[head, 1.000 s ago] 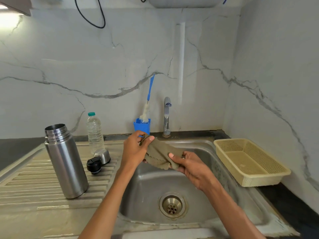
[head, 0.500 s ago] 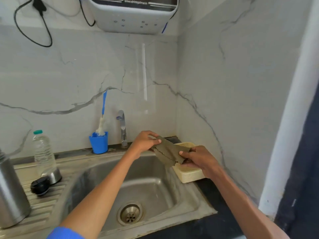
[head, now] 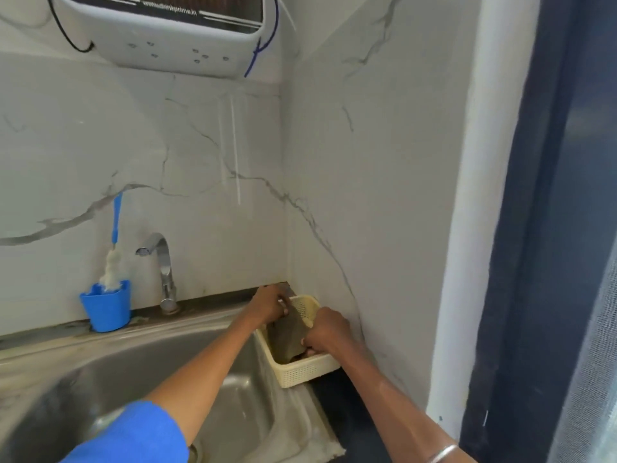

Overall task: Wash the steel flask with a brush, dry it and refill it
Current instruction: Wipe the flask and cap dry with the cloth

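Both hands hold an olive-brown cloth down inside a cream plastic basket at the right of the sink. My left hand grips its far end and my right hand grips its near end. A bottle brush with a blue handle stands head-down in a blue cup on the back ledge. The steel flask is out of view.
A steel tap stands beside the blue cup, behind the sink basin. Marble walls meet in the corner just behind the basket. A white appliance hangs overhead. A dark door frame rises at the right.
The view has swung right, so the flask, its cap and the water bottle have left the frame. Both hands carried the cloth from over the sink down into the basket.
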